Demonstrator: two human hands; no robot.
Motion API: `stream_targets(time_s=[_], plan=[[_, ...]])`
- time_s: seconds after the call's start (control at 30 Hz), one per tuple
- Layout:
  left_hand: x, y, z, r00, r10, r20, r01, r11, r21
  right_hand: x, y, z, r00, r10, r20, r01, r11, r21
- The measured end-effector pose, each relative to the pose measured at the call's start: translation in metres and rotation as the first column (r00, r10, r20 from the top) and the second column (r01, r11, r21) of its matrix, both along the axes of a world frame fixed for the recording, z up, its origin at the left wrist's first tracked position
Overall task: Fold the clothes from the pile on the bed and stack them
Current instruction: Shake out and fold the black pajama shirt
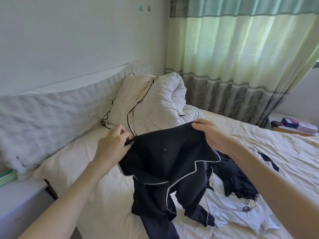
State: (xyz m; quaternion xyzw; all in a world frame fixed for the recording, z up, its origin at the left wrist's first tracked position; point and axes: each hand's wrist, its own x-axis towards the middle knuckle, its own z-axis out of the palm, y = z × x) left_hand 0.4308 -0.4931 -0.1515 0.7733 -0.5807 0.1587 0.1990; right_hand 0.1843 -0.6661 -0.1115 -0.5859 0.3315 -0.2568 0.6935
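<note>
**Dark top held up by its upper edge**

Both hands are clamped on the dark top (165, 157): the left hand (112, 145) pinches one end of its upper edge, the right hand (208, 135) grips the other end. That edge runs side to side between them, and the long axis hangs down toward the bed (103, 195), hem and sleeves trailing on the sheet. The pile (233, 195) lies just right of it, nearer the right hand. No stack is visible yet.
</note>
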Motion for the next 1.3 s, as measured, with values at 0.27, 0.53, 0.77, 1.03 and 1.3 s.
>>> stream_targets(time_s=[0.27, 0.53, 0.77, 1.03, 1.3], plan=[[0.005, -0.023, 0.093, 0.99, 0.026, -0.141, -0.041, 0.993, -0.107, -0.003, -0.01, 0.043, 0.94, -0.166, -0.299, -0.232, 0.331, -0.914], [0.004, -0.01, 0.121, 0.965, -0.081, -0.249, 0.038, 0.984, -0.176, -0.014, -0.006, 0.059, 0.983, -0.181, -0.013, -0.012, 0.009, -1.0], [0.003, -0.017, 0.164, 0.983, -0.181, -0.03, 0.162, 0.934, -0.318, -0.019, -0.014, 0.115, 0.95, -0.311, 0.033, -0.046, -0.244, -0.969], [0.008, -0.033, 0.216, 0.997, -0.062, 0.046, 0.075, 0.923, -0.377, -0.016, -0.032, 0.168, 0.95, -0.311, -0.029, -0.151, -0.375, -0.915], [0.014, -0.042, 0.228, 0.99, -0.015, 0.139, 0.079, 0.878, -0.472, -0.014, -0.051, 0.177, 0.9, -0.401, 0.174, 0.017, -0.366, -0.931]])
